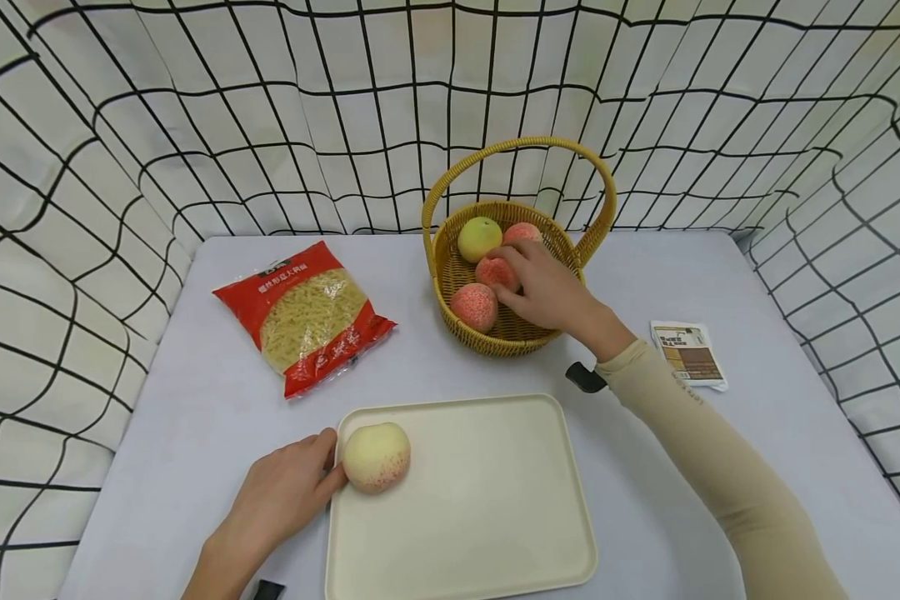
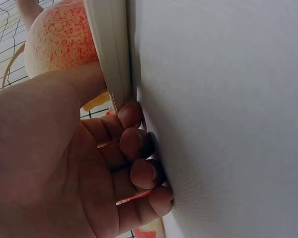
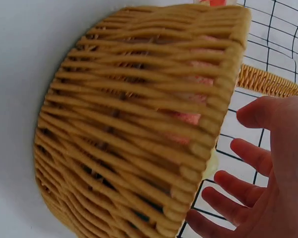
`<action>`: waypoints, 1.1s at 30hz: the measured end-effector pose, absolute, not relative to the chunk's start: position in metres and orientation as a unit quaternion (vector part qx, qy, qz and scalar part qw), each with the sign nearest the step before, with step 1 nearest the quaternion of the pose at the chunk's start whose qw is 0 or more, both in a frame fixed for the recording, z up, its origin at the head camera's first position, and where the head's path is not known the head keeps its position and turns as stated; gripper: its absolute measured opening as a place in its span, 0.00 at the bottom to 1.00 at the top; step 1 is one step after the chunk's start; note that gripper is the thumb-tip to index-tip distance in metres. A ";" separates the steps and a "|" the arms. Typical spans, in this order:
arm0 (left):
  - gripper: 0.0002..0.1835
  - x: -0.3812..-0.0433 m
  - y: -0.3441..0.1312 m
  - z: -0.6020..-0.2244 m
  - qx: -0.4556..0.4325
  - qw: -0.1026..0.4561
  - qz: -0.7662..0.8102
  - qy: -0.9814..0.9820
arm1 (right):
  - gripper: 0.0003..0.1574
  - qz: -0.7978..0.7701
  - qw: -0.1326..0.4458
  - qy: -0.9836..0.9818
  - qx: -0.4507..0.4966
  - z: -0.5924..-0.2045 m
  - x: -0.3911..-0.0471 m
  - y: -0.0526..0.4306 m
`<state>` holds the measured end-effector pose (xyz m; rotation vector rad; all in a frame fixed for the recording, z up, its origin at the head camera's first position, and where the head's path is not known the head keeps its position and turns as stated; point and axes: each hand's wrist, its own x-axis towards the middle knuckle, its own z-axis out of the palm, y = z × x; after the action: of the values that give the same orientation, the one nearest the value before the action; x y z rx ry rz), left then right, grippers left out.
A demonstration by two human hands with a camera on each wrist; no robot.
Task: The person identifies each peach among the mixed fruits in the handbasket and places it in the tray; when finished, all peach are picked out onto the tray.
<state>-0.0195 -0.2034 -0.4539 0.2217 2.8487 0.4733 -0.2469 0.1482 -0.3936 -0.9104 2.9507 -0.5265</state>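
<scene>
Near side of the white bench [image 1: 217, 408]: a cream rectangular tray [image 1: 487, 508] is pinched at its left rim by the left hand [image 1: 285, 483]. Right hand [image 1: 543, 283]'s held, fingers kinda loosely spread, at a round red peach [image 1: 492, 274] inside the far yellow wicker basket [image 1: 495, 343].

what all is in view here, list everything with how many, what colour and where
table: one, white, beneath everything
wicker basket: one, golden brown, towards the back
red peaches: three, pinkish red, inside the basket
yellow-green fruit: one, inside the basket
tray: one, cream, at the front
pale peach: one, yellowish with pink speckles, on the tray's far left corner
pasta bag: one, red with yellow pasta, left of the basket
packet: one, white and brown, right side
mesh surround: one, black over white, back and sides
black pieces: two, one near each wrist
sleeve: one, beige, right arm
left hand: one, gripping the tray's left edge
right hand: one, over the basket
</scene>
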 end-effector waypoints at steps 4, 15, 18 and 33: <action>0.12 -0.019 -0.204 -0.454 0.075 0.124 0.163 0.976 | 0.34 -0.159 0.012 0.944 -0.289 -0.395 -0.251 0.149; 0.11 -0.017 -0.205 -0.456 0.069 0.127 0.169 0.975 | 0.32 -0.144 0.027 0.943 -0.298 -0.403 -0.254 0.144; 0.11 -0.017 -0.205 -0.456 0.069 0.129 0.168 0.975 | 0.29 -0.142 0.029 0.942 -0.302 -0.405 -0.255 0.144; 0.12 -0.021 -0.204 -0.455 0.072 0.128 0.168 0.975 | 0.41 -0.132 0.088 0.945 -0.286 -0.403 -0.265 0.144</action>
<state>-0.0208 -0.2043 -0.4553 0.2097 2.8357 0.4890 -0.2652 0.1445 -0.4032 -0.8524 2.8135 -0.3929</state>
